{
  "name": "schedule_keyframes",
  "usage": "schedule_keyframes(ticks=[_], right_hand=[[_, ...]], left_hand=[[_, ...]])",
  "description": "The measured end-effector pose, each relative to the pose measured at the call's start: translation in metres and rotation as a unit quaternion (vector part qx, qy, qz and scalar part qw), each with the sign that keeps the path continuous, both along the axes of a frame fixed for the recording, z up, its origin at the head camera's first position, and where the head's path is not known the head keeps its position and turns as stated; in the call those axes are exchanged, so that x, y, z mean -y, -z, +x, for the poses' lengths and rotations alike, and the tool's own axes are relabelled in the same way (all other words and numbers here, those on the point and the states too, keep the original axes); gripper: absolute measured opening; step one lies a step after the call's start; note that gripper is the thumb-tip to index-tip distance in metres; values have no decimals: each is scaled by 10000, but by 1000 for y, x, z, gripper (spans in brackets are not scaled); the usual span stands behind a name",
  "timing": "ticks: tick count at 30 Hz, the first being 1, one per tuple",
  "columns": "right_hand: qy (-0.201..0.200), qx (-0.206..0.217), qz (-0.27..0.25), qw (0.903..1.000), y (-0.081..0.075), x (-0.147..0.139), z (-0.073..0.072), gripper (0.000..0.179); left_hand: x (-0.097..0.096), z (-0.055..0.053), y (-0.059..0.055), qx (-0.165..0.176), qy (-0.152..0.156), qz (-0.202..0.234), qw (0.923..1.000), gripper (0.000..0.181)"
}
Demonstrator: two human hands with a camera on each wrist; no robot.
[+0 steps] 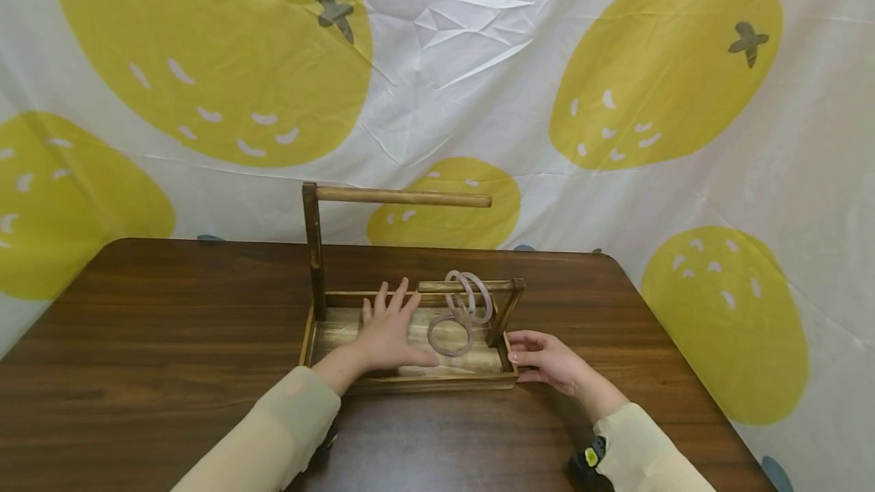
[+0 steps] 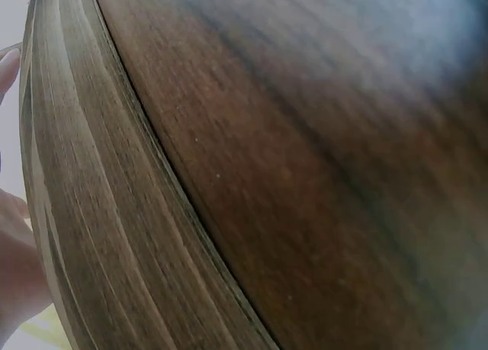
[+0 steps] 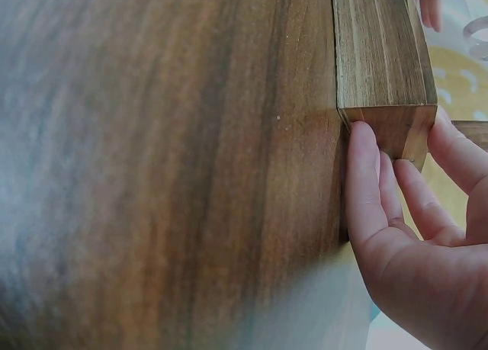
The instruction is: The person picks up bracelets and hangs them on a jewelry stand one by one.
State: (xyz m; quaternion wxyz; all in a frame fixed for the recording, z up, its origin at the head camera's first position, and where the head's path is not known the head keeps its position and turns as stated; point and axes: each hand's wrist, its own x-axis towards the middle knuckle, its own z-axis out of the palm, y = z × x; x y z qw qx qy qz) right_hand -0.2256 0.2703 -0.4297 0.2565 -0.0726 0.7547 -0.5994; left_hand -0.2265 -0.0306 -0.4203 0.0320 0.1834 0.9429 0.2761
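A wooden tray (image 1: 437, 383) carries a tall post (image 1: 314, 249) with a long upper bar (image 1: 403, 197) at its left end. A shorter post (image 1: 506, 313) with a lower bar (image 1: 432, 287) stands at its right end. Pale bangles (image 1: 481, 298) hang on the lower bar, and a greyish bangle (image 1: 450, 335) shows below, against the tray floor. My left hand (image 1: 391, 334) is over the tray, fingers spread, holding nothing. My right hand (image 1: 550, 359) holds the tray's right end, its thumb at the rim and fingers against the end wall (image 3: 389, 129).
The tray sits on a dark brown wooden table (image 1: 171, 325) with rounded far corners. Behind it hangs a white cloth (image 1: 472, 89) printed with large yellow fruit. A dark wrist device (image 1: 589, 462) is strapped by the right sleeve (image 1: 642, 446).
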Motion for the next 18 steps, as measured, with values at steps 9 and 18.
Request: schedule_keyframes(ticks=[9, 18], right_hand=[[12, -36, 70, 10000, -1, 0, 0, 60], [-1, -37, 70, 10000, -1, -1, 0, 60]], left_hand=[[-10, -2, 3, -55, 148, -94, 9998, 107], [-20, -2, 6, -89, 344, -346, 9988, 107]])
